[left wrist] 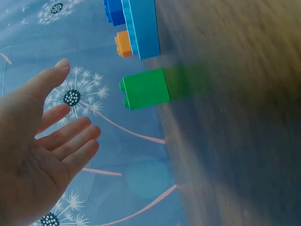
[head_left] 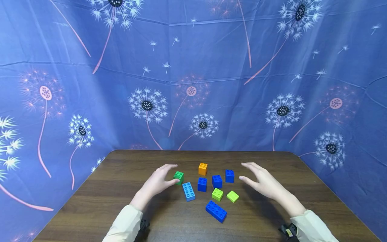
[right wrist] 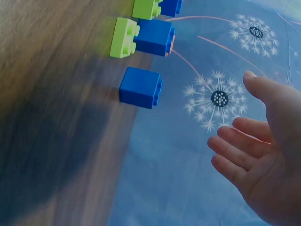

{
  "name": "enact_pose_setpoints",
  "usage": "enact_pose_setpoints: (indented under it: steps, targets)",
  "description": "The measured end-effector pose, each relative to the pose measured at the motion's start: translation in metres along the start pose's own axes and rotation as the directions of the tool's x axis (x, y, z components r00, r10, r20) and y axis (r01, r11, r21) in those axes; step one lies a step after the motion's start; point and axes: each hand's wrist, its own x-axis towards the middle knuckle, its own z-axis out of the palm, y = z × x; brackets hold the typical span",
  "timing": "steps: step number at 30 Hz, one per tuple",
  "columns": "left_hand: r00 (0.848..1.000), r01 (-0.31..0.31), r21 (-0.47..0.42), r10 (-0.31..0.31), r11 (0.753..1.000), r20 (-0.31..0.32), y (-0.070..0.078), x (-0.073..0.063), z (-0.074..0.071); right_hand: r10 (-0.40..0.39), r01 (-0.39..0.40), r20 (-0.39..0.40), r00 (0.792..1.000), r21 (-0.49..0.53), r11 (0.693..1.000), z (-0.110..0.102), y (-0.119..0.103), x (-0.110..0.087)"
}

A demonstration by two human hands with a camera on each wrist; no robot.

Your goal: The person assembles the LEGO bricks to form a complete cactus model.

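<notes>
My left hand (head_left: pixel 158 180) hovers with thumb and fingers spread, holding nothing, nearest to a green toy brick (head_left: pixel 179 177). A long light-blue brick (head_left: pixel 188 192) lies just right of that. On the other side my right hand (head_left: pixel 262 180) is likewise spread in the air, its fingertips pointing at a dark-blue square brick (head_left: pixel 229 176). Two more dark-blue square bricks (head_left: pixel 202 184) (head_left: pixel 217 181) stand between the hands. Behind them is an orange brick (head_left: pixel 203 168). In front are a lime brick (head_left: pixel 217 194), a thinner lime brick (head_left: pixel 232 196) and a long dark-blue brick (head_left: pixel 216 211).
All the bricks stand apart on a dark wooden table (head_left: pixel 99 195), whose far corners are rounded. A blue cloth (head_left: pixel 235 134) with dandelion prints hangs behind the table and along both sides. Shadows of the hands fall on the wood.
</notes>
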Motion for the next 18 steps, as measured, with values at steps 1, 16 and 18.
enact_pose_setpoints:
  steps: [1, 16, 18]
  targets:
    - [1.000, -0.003, -0.004, 0.003, 1.000, 0.003, 0.001, 0.001, 0.001, -0.005, 0.005, -0.001, 1.000, 0.000, 1.000, 0.001, -0.001, 0.000]
    - [0.994, -0.065, -0.165, 0.079, 0.984, 0.077, 0.007, 0.011, 0.015, -0.048, 0.047, 0.026, 0.999, 0.041, 0.998, 0.012, -0.016, -0.001]
    - [0.990, -0.059, -0.186, 0.082, 0.981, 0.115, 0.007, 0.012, 0.019, -0.054, 0.053, 0.030, 0.998, 0.048, 0.997, 0.014, -0.018, -0.002]
